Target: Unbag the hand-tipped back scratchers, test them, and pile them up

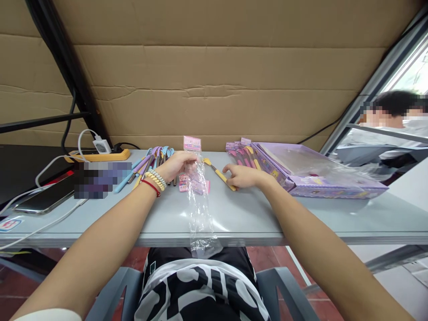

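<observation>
My left hand (182, 164) pinches a long clear plastic bag (198, 209) near its top. A pink header card (192, 143) tops the bag, which hangs over the table's front edge. With curled fingers, my right hand (245, 176) grips the handle end of a yellow back scratcher (219, 173), which has a small claw-like head and a metal neck. Pink printed cards (183, 183) lie beneath the bag. Left of my left hand is a bunch of blue and purple back scratchers (143, 166); its near part is hidden. Several pink and yellow ones in carded bags (245, 156) lie beyond my right hand.
A purple display box (334, 192) with clear film stands on the right. At left are a phone (47, 196), white cables and a yellow power strip (96, 155). Cardboard (214, 67) walls the back. Another person (394, 116) sits at far right.
</observation>
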Action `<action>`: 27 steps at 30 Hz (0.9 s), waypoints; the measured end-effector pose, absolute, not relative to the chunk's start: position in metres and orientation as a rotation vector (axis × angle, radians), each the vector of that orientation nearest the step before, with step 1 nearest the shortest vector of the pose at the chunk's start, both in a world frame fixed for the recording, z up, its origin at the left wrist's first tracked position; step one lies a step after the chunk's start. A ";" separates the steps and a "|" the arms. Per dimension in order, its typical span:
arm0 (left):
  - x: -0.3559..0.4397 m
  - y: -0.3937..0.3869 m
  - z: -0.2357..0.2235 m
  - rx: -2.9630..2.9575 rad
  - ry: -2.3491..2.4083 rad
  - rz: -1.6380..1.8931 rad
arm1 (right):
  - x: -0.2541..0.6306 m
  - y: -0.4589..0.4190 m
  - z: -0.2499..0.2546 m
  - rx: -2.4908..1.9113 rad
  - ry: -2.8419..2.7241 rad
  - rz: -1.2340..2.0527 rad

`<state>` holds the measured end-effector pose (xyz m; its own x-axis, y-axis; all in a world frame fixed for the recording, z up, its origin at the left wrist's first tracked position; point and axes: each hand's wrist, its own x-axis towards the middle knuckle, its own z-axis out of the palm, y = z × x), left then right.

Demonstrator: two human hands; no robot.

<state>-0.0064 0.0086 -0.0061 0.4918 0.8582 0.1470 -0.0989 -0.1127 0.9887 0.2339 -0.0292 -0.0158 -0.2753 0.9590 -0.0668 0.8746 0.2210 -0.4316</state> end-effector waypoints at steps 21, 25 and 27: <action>0.007 -0.015 -0.007 1.930 0.708 0.311 | 0.208 -0.029 -0.024 -1.038 -2.047 0.542; 0.009 -0.022 -0.001 1.934 0.758 0.344 | 0.209 -0.031 -0.021 -1.126 -2.072 0.442; 0.011 -0.023 0.000 1.903 0.818 0.436 | 0.208 -0.032 -0.019 -1.146 -2.095 0.388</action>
